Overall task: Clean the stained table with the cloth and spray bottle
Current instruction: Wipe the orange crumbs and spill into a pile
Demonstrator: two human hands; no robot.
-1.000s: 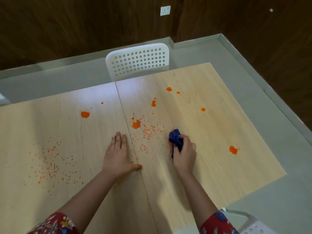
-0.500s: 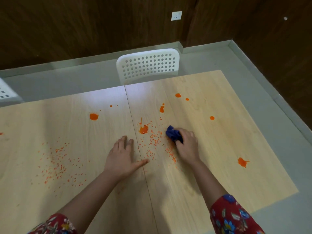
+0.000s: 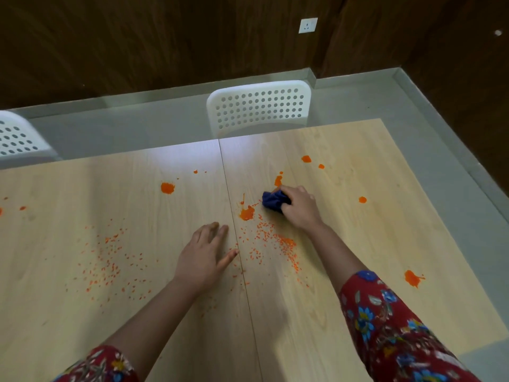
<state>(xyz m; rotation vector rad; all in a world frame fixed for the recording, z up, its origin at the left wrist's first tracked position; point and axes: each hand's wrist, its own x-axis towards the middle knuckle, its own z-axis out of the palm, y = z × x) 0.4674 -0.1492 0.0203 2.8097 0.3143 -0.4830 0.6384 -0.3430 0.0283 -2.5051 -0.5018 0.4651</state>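
Now | right hand [image 3: 298, 209] grips 1 cloth [image 3: 272, 201] | left hand [image 3: 202, 260] flat | 2 chairs [image 3: 260, 107] [image 3: 16, 139]

we record a single view, worn on the person's head. it faces forward and steeply down over the table [image 3: 358, 257], looking from the near edge toward the far one. the left hand [image 3: 202, 260] and right hand [image 3: 298, 208] reach in from the bottom edge and lie close under the lens, near enough to read folds in the cloth [image 3: 274, 201]. wide-angle bending shows at the margins. beyond, the view reaches a chair [image 3: 259, 106], the floor [image 3: 137, 125] and the wall [image 3: 137, 37].
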